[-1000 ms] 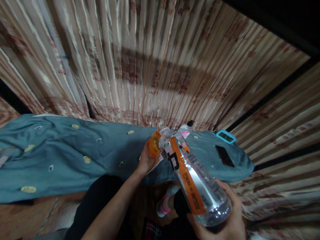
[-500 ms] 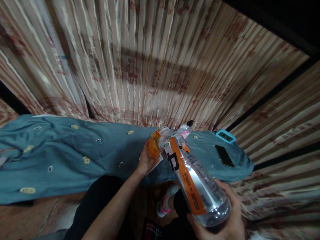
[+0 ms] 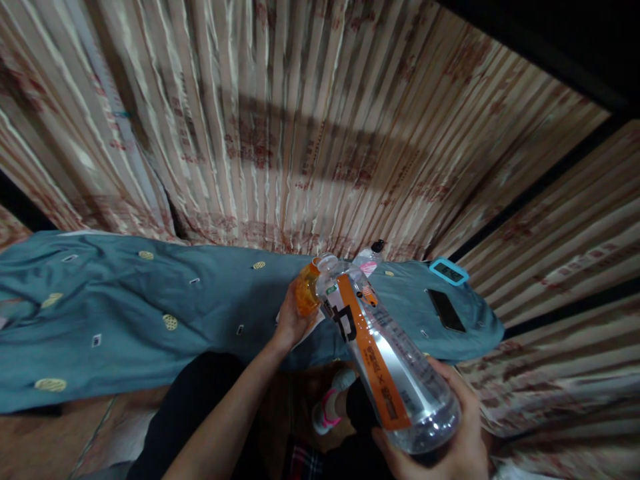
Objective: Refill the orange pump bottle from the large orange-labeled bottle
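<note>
My right hand [image 3: 453, 440] grips the base of a large clear plastic bottle [image 3: 385, 360] with an orange and silver label. The bottle is tilted, its open neck pointing away and down to the left. My left hand [image 3: 293, 320] is wrapped round a small orange cup [image 3: 306, 293] held right at the bottle's mouth, above the edge of a table covered in teal cloth [image 3: 150, 313]. A white sheet of paper shows partly under my left hand.
A smaller clear bottle with a black cap [image 3: 373, 257] stands behind the cup. A black phone [image 3: 447, 310] and a blue-framed device [image 3: 449, 271] lie on the cloth at the right. Striped curtains [image 3: 300, 133] hang behind the table. My legs and a pink-trimmed shoe [image 3: 330, 400] are below.
</note>
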### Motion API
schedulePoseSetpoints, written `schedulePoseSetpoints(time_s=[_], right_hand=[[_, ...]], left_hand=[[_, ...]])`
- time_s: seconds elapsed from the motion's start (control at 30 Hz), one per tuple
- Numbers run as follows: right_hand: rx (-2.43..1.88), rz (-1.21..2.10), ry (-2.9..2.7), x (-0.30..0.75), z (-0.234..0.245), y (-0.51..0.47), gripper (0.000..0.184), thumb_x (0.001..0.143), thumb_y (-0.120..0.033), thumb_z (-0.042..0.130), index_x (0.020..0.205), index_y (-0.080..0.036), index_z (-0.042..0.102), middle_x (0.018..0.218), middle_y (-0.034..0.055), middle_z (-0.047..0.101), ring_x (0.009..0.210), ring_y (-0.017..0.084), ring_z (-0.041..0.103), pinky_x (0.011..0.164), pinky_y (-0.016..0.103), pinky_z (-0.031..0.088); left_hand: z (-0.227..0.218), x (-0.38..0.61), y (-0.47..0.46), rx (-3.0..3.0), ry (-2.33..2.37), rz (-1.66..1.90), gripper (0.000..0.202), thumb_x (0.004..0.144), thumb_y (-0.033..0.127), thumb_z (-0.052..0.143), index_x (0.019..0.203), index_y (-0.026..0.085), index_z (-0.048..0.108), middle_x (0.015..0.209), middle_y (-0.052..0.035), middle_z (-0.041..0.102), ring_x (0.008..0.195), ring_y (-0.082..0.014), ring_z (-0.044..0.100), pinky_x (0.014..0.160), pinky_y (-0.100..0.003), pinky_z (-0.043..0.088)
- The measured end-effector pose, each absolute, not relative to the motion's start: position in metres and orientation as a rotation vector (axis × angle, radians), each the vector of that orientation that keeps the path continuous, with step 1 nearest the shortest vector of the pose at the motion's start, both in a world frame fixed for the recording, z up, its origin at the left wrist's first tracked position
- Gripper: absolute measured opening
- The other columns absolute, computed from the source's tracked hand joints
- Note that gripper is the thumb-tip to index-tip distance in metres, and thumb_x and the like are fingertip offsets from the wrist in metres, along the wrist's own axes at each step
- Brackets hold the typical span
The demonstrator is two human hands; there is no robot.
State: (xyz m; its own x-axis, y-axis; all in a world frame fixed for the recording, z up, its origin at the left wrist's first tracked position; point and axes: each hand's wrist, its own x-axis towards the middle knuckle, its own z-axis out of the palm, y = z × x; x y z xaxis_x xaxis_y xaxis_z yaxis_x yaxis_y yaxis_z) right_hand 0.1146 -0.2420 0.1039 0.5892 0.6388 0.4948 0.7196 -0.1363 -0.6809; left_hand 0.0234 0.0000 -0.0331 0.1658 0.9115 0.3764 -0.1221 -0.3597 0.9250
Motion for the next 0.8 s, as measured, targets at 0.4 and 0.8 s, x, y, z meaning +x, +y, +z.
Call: schedulePoseSetpoints(time_s=[0.4,0.8], right_hand=[[-1.859,-0.035,-1.044,0.116,0.103,-0.246,0.094,0.068,-0.079,0.068,0.142,-0.026,0.042,0.143,0.0108,0.048,0.125,0.032,0.053,0.091,0.04,0.046],[-1.843,0.037,-0.97,0.11,0.107,-0.245,0.099,0.067,-0.079,0.07,0.143,-0.024,0.041,0.148,0.0127,0.047,0.134,0.035,0.047,0.095,0.041,0.043]], left_hand=[[-0.017,0.017,-0.003,1.536,0.843,1.299,0.07,0.069,0.03,0.081,0.131,0.019,0.049,0.126,-0.0131,0.068,0.115,-0.0291,0.069,0.102,-0.047,0.056],[-0.017,0.019,-0.005,1.506,0.837,1.298,0.07,0.069,0.029,0.081,0.13,0.02,0.048,0.125,-0.0118,0.069,0.112,-0.0276,0.07,0.102,-0.047,0.056]])
